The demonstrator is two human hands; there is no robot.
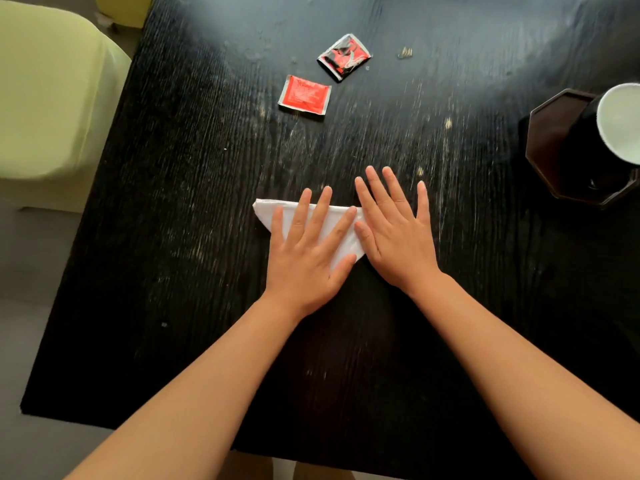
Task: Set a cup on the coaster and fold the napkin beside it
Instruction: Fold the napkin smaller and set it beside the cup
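In the middle of the dark wood-grain table [180, 209], the white napkin [273, 211] is folded into a triangle, long edge away from the person and point toward them. Both hands are pressed flat on it, fingers spread wide, not gripping anything. The left hand [308, 258] covers most of the middle of the napkin, and the right hand [398, 237] sits on the right corner, thumb just about touching the left hand's index fingertip. Only the left corner and a strip between the hands show.

Over at the right edge of the table, well apart from the napkin, the cup [620, 124] (dark outside, white inside) stands on the dark octagonal coaster [550, 133]; both are partly cut off by the frame.

Farther back sit two small sachets: a red one [304, 98] and a crumpled red-and-black one [344, 57]. A pale yellow-green chair [52, 98] is off to the left.
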